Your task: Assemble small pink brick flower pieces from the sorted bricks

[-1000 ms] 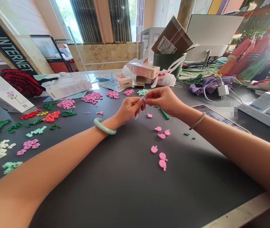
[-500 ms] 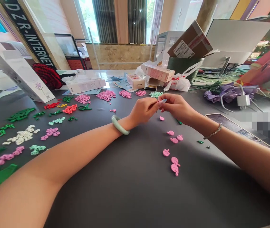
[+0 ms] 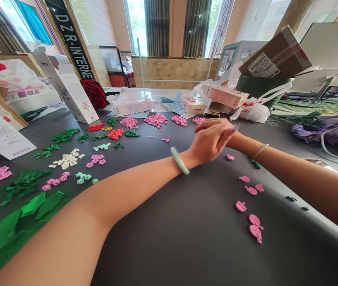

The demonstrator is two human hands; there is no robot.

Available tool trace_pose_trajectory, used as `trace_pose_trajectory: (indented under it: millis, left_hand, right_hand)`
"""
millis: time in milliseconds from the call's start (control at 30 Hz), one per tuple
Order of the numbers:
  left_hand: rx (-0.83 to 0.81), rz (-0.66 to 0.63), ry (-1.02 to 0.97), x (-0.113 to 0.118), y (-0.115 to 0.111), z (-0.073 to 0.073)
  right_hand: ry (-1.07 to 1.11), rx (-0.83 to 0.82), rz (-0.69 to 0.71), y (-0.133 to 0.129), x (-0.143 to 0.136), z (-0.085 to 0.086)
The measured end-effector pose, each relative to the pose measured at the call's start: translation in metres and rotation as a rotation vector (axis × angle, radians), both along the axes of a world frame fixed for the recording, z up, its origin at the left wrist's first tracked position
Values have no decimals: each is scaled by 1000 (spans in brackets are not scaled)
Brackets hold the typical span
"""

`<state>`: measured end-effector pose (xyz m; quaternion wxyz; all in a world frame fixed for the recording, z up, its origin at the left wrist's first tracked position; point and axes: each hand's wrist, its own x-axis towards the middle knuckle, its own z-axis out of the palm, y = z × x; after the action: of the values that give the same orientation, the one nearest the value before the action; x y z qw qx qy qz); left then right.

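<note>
My left hand (image 3: 210,142), with a pale green bangle (image 3: 180,160) at its wrist, is held above the dark table with its fingers curled closed. Whatever lies in it is hidden. Behind it my right hand (image 3: 232,139) shows only in small part, its fingers covered by the left. The two hands touch or overlap. Below them lie a small pink piece (image 3: 230,157) and several round pink pieces with tabs (image 3: 251,191). Beside my right wrist is a dark green piece (image 3: 256,164). Farther back, piles of tiny pink pieces (image 3: 156,120) sit left of the hands.
Sorted pieces spread at left: white pieces (image 3: 68,159), red pieces (image 3: 116,134), mint pieces (image 3: 83,177) and large green leaves (image 3: 2,232). White boxes (image 3: 79,97) stand behind them. Small cartons (image 3: 225,95), a plastic bag (image 3: 254,110) and purple flowers (image 3: 308,131) line the back right.
The view has turned left, so the table's contents appear farther right. My left hand has come in front of my right, covering the fingertips that met in a pinch before.
</note>
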<state>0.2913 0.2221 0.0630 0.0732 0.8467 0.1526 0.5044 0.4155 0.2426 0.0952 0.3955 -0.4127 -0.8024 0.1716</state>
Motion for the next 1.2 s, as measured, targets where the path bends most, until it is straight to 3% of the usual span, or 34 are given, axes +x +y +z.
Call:
trace_pose_trajectory:
  millis: [133, 267, 400, 800, 1033, 1200]
  left_hand:
    - [127, -63, 138, 7, -19, -2]
    - [272, -77, 253, 11, -27, -2]
    - [235, -41, 260, 11, -24, -1]
    - [305, -67, 307, 11, -28, 1]
    - [290, -56, 333, 9, -29, 3]
    - [293, -76, 339, 8, -28, 5]
  right_hand:
    - [-253, 104, 240, 26, -40, -3]
    - [-353, 111, 341, 44, -65, -12]
    - [-403, 115, 404, 54, -78, -20]
    - [-355, 123, 278, 41, -73, -26]
    - [-339, 114, 336, 39, -72, -21]
    - [-258, 2, 286, 36, -67, -23]
